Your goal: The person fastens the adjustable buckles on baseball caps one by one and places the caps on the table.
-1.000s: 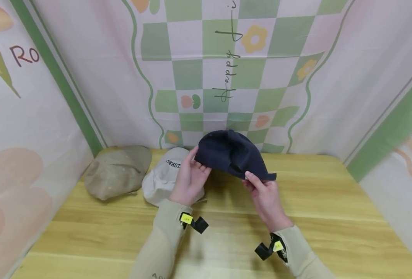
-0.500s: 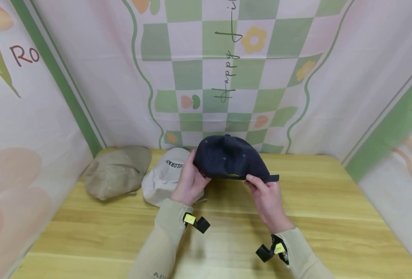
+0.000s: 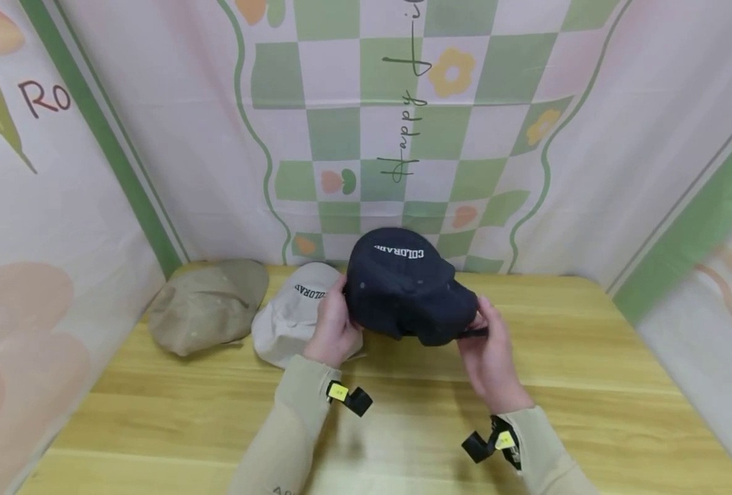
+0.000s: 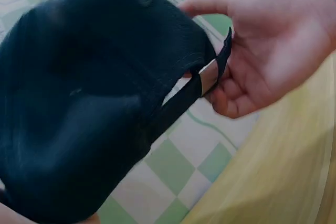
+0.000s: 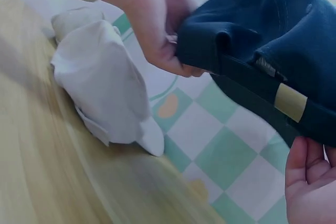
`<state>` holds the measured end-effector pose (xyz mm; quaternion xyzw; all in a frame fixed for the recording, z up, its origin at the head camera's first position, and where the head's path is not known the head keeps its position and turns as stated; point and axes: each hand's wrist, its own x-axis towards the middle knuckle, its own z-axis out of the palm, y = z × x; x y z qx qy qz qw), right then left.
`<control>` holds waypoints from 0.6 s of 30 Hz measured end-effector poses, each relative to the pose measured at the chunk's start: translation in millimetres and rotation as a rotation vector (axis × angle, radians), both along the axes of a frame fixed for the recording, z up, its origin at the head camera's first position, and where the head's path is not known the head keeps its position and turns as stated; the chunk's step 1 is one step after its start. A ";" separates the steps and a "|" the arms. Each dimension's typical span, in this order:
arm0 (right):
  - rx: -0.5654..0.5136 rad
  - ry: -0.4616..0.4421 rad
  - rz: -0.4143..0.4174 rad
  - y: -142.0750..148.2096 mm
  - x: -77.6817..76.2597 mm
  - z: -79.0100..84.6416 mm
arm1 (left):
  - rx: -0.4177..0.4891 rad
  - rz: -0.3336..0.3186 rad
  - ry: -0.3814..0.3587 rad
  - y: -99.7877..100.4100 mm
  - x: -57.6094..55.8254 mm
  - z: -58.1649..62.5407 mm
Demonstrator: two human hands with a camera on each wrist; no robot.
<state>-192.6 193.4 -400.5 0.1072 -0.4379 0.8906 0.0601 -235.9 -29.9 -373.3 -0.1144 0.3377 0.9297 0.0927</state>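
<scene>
A navy baseball cap [image 3: 403, 289] with white "COLORADO"-like lettering is held up above the table in the head view, its crown facing up. My left hand [image 3: 334, 320] grips its left edge. At the other side my right hand [image 3: 490, 350] holds the rim near the back strap. In the left wrist view the strap runs through a tan or metallic buckle [image 4: 209, 77], close to the fingers of my right hand [image 4: 278, 45]. The right wrist view shows my left hand [image 5: 157, 24] curled on the rim and my right hand [image 5: 315, 182] pinching the lower edge.
A white cap [image 3: 292, 330] with dark lettering lies on the wooden table [image 3: 217, 426], just left of my left hand. Further left rests a khaki cap [image 3: 208, 306]. Behind them hangs a printed curtain [image 3: 335, 130] with green checks.
The navy cap has turned and tipped so its lettered front shows at the top. My right hand has shifted slightly right and changed its hold along the rim; the left hand stays nearly in place.
</scene>
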 end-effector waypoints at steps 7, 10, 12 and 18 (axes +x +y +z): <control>0.055 -0.143 -0.103 6.5 -1.2 6.1 | -0.100 -0.072 0.104 0.5 2.2 -4.3; 0.099 -0.193 -0.134 9.3 -1.6 8.3 | -0.138 -0.060 0.143 1.4 2.0 -5.6; 0.140 -0.214 -0.148 11.2 -1.4 9.4 | -0.173 -0.050 0.165 2.1 2.0 -6.6; 0.197 -0.208 -0.143 16.5 -2.5 11.0 | -0.379 0.025 0.222 4.2 1.0 -9.7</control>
